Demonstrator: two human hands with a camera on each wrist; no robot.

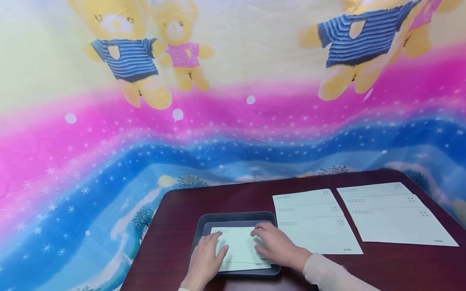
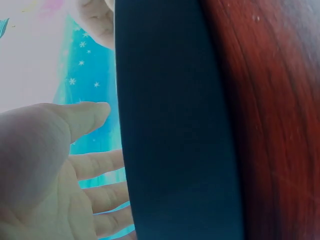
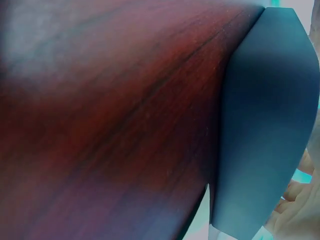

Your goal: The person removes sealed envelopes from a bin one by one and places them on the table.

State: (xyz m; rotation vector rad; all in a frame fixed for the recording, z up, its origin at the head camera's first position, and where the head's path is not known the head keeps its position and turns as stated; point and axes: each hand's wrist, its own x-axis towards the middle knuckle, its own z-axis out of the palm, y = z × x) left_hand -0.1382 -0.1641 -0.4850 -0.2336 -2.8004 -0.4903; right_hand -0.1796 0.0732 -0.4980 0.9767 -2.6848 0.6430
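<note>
A dark shallow tray (image 1: 236, 216) sits near the front of the table, with white envelopes (image 1: 238, 247) in it. The upper envelope lies slightly askew over another, whose edge shows below it. My left hand (image 1: 204, 256) is at the left side of the tray, its fingertips by the top envelope's left edge and thumb apart. In the left wrist view its fingers (image 2: 102, 165) are spread and fairly straight behind the tray's outer wall (image 2: 177, 120). Over the envelope's right part is my right hand (image 1: 273, 244), thumb and fingers parted, lightly bent. The tray wall (image 3: 265, 120) hides most of it in the right wrist view.
Right of the tray lies an overlapping column of white envelopes (image 1: 316, 236), its left edge close to the tray. Farther right is a second overlapping column (image 1: 400, 226). The dark red wooden table (image 1: 218, 200) ends at a curtain (image 1: 233, 125) printed with bears.
</note>
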